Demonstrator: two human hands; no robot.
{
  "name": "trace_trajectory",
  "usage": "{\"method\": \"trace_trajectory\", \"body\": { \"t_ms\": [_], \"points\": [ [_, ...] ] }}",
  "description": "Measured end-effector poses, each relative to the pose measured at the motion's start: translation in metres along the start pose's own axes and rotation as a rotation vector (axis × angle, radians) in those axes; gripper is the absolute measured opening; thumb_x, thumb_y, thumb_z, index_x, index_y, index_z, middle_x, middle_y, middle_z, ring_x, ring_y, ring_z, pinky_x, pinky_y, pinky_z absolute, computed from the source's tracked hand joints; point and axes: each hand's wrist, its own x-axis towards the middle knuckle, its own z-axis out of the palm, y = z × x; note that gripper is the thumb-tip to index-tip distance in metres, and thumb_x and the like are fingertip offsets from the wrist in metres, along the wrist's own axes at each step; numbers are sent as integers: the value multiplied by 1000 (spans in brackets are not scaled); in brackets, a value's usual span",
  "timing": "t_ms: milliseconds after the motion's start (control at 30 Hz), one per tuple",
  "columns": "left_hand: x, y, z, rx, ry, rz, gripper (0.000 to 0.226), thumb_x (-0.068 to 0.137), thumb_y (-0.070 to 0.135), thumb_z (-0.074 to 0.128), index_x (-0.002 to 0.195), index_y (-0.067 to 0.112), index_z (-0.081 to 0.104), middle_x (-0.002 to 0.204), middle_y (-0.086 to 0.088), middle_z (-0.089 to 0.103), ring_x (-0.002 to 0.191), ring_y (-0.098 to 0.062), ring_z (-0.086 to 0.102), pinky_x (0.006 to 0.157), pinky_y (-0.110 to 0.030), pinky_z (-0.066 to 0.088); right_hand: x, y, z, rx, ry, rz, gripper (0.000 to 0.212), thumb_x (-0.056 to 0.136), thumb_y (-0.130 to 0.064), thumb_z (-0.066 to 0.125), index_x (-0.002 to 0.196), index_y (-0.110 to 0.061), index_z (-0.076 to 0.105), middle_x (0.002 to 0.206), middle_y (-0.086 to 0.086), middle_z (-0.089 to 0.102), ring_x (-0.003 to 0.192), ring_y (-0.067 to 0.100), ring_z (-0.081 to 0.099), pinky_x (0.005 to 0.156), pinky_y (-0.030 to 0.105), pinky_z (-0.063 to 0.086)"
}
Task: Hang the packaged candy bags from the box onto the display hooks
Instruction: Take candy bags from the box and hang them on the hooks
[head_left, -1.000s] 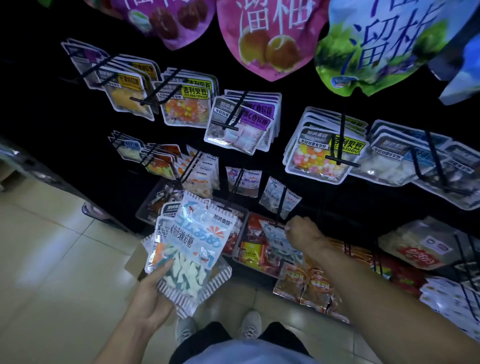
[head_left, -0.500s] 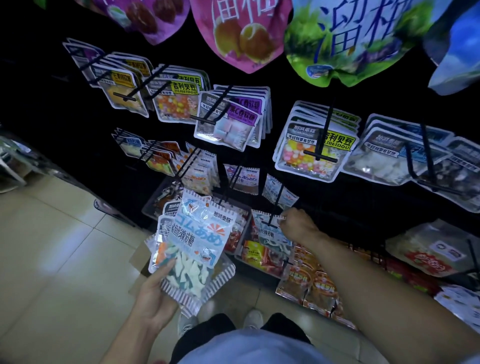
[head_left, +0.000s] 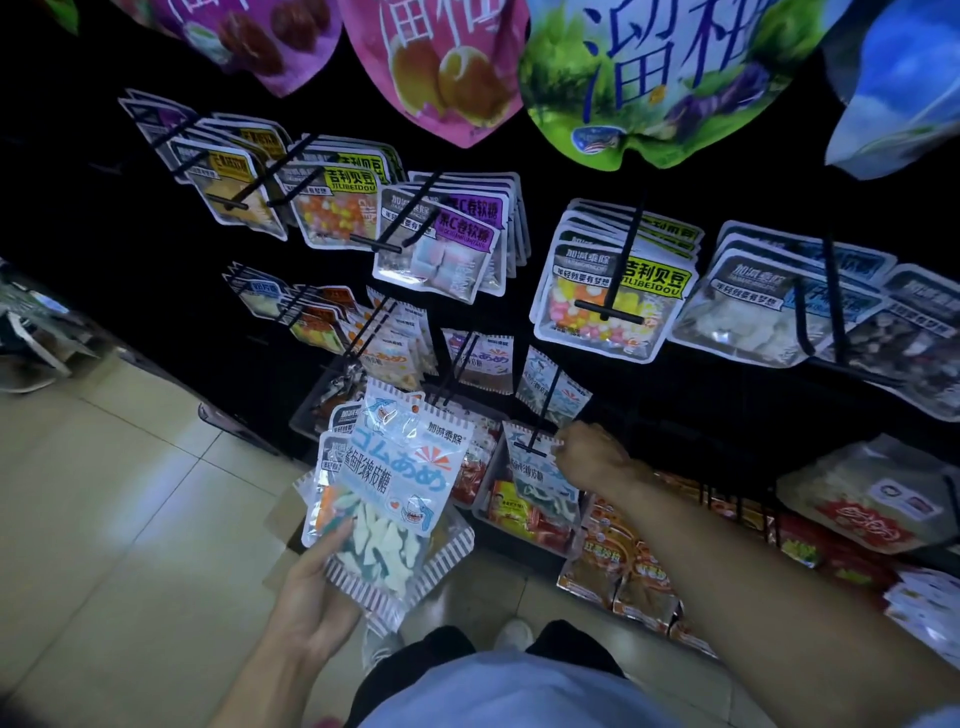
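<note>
My left hand (head_left: 311, 603) holds a stack of blue shark gummy candy bags (head_left: 389, 493) low at the centre, fanned out above the floor. My right hand (head_left: 592, 454) pinches the top corner of one candy bag (head_left: 535, 467) whose hang hole sits at the tip of a black display hook (head_left: 545, 410) in the lowest hook row. Another bag of the same kind (head_left: 550, 387) hangs further back on that hook. A cardboard box (head_left: 283, 512) is mostly hidden behind the stack in my left hand.
Rows of black hooks carry jelly bean bags (head_left: 608, 306) and soft candy bags (head_left: 441, 249) above. Large plum candy bags (head_left: 447, 67) hang at the top. Red snack packs (head_left: 618, 566) fill low bins. Tiled floor (head_left: 114, 519) lies to the left.
My right hand has lifted the single bag up and brought its top onto the hook's tip. The stack in my left hand stays in about the same place.
</note>
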Motion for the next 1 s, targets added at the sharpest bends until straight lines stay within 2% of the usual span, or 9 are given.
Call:
{"method": "trace_trajectory", "body": {
  "t_ms": [133,200,267,367,500,667,800,933,1000],
  "points": [
    [0,-2,1,4,22,-11,31,83,10,54,89,10,84,106,-21,76,87,-35,77,71,-49,65,1,2,-1,1,-18,-38,26,100,-25,52,99,-8,73,97,11,72,85,28,69,80,39,60],
    [-1,-1,0,9,11,-15,25,75,11,76,99,8,82,114,-23,74,93,-37,75,75,-50,64,1,2,-1,7,-21,-52,28,101,-27,52,99,-9,73,98,11,72,85,27,69,81,39,60],
    [0,-2,-2,17,16,-19,49,61,12,90,108,7,79,116,-23,73,94,-38,75,75,-51,63,1,3,-2,17,-28,-58,29,102,-28,52,104,-7,73,101,11,72,87,28,70,82,41,60],
    [-2,-3,0,18,2,-21,26,78,14,67,98,10,83,109,-20,76,89,-35,77,72,-49,64,2,3,-2,51,-22,-68,29,103,-25,52,103,-4,72,99,13,73,85,28,70,80,40,61],
    [-2,-2,2,33,-79,4,57,40,15,100,95,15,84,106,-18,77,87,-32,77,71,-47,64,3,3,-1,105,13,-62,22,103,-20,51,87,-8,61,83,6,63,78,25,65,69,28,49],
    [-5,-4,12,37,-81,16,36,50,14,79,86,17,85,99,-16,79,80,-30,78,66,-45,65,2,-1,-2,121,10,-61,24,102,-17,52,86,-4,64,84,11,65,80,28,66,69,31,51],
    [-4,-2,14,56,-113,25,42,46,15,92,88,17,85,103,-16,78,83,-30,78,68,-46,65,4,-2,-2,132,6,-66,22,99,-12,52,93,-1,69,90,13,71,80,28,69,70,36,56],
    [-3,-2,12,49,-66,2,21,70,15,69,84,15,84,100,-16,78,82,-29,78,66,-44,64,2,-5,-3,100,6,-70,20,95,-8,50,82,-6,65,89,10,67,83,27,67,73,36,58],
    [-2,-1,11,54,-91,-5,30,58,15,82,88,15,85,103,-16,77,85,-29,77,68,-45,64,1,-7,-3,85,6,-67,20,94,-5,49,80,-7,63,87,9,65,81,27,65,68,31,50]
  ]
}}
